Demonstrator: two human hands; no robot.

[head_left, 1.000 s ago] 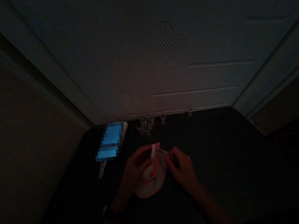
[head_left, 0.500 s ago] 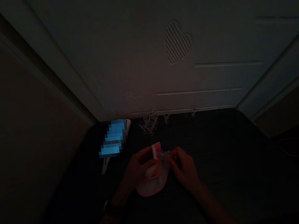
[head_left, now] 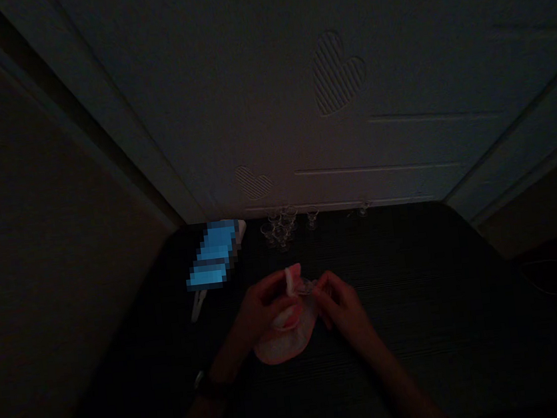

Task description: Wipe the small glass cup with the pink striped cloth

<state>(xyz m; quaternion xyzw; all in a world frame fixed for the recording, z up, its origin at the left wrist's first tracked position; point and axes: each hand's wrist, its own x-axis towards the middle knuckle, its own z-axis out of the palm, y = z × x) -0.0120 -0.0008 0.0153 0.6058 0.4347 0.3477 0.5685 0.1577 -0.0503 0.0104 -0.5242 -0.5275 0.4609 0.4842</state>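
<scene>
Dimly lit as the scene is, a pale pink, rounded cloth pouch (head_left: pixel 284 342) can be made out lying on the dark ribbed desk (head_left: pixel 418 287), directly in front of the person. Its upper edge is gathered and lifted by the left hand (head_left: pixel 264 308), whose fingers are curled closed around the bunched fabric, so that the mouth of the pouch is kept raised and turned toward the other hand while the lower part rests on the desk. The right hand (head_left: pixel 342 306) is brought close against that raised edge, its fingertips pinched together on a small clear glass piece (head_left: pixel 306 287) held just at the pouch's opening; whether the piece touches the fabric cannot be told in this light. A dark watch (head_left: pixel 201 381) is worn on the left wrist.

Well apart from the hands, a cluster of small clear stemmed glasses (head_left: pixel 279 226) is stood along the far edge of the desk, against the pale wall panel with embossed hearts (head_left: pixel 338 71), with a single glass (head_left: pixel 312 216) and another (head_left: pixel 363 209) set further to the right. A glowing blue screen (head_left: pixel 213 254), blurred, is propped at the far left of the desk, and a small white object (head_left: pixel 197 305) lies just below it
</scene>
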